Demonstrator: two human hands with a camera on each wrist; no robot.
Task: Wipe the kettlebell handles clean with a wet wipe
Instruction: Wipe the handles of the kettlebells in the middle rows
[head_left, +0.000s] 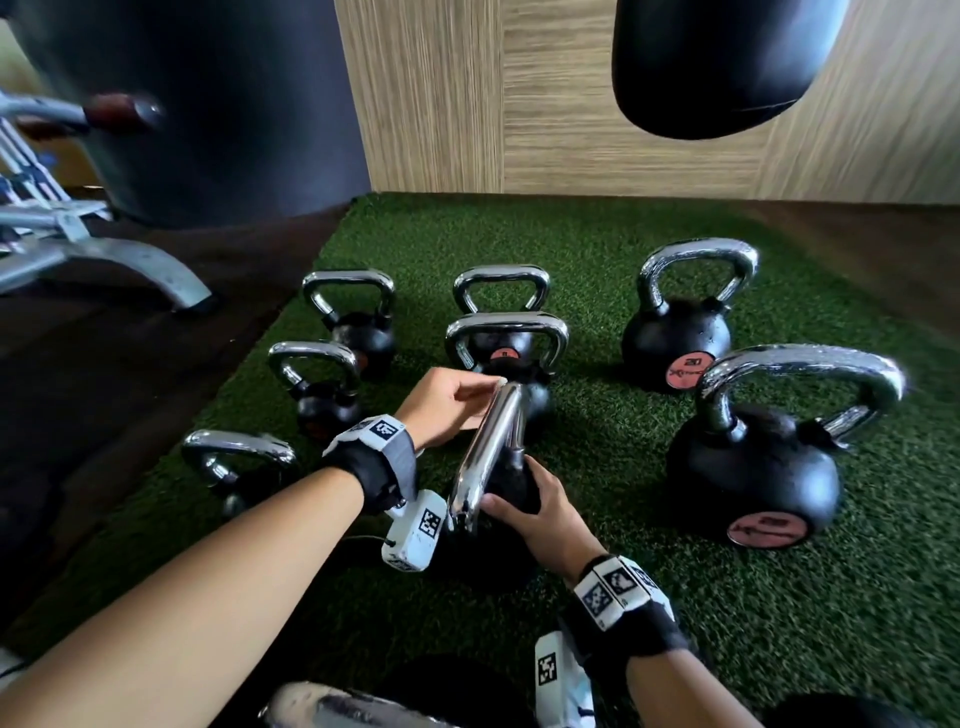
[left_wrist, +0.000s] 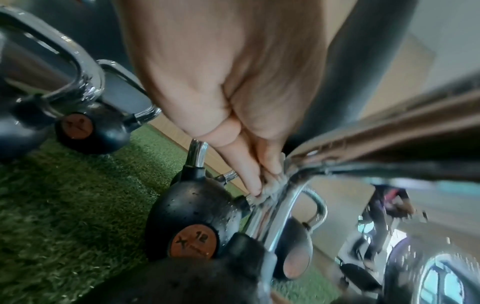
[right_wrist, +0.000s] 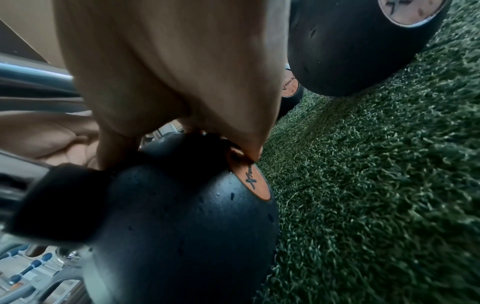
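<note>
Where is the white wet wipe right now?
The white wet wipe is pressed under the left hand's fingertips against the far end of the chrome handle of the tilted black kettlebell, whose body the right hand holds.

A black kettlebell (head_left: 511, 480) with a polished chrome handle (head_left: 485, 452) sits tipped toward the camera on green turf, its handle running lengthwise and its round body carrying an orange disc on one face. A small, crumpled pale wet wipe (left_wrist: 270, 186) is pressed against the far bend of that handle, where chrome meets the black collar. Seven more black kettlebells stand upright around it: three small ones (head_left: 324, 384) in a column to the left, two (head_left: 506, 332) directly behind, and two larger ones (head_left: 675, 332) to the right, the nearer (head_left: 753, 467) showing a pinkish disc. Fine droplets speckle several of the black bodies and chrome handles.
</note>
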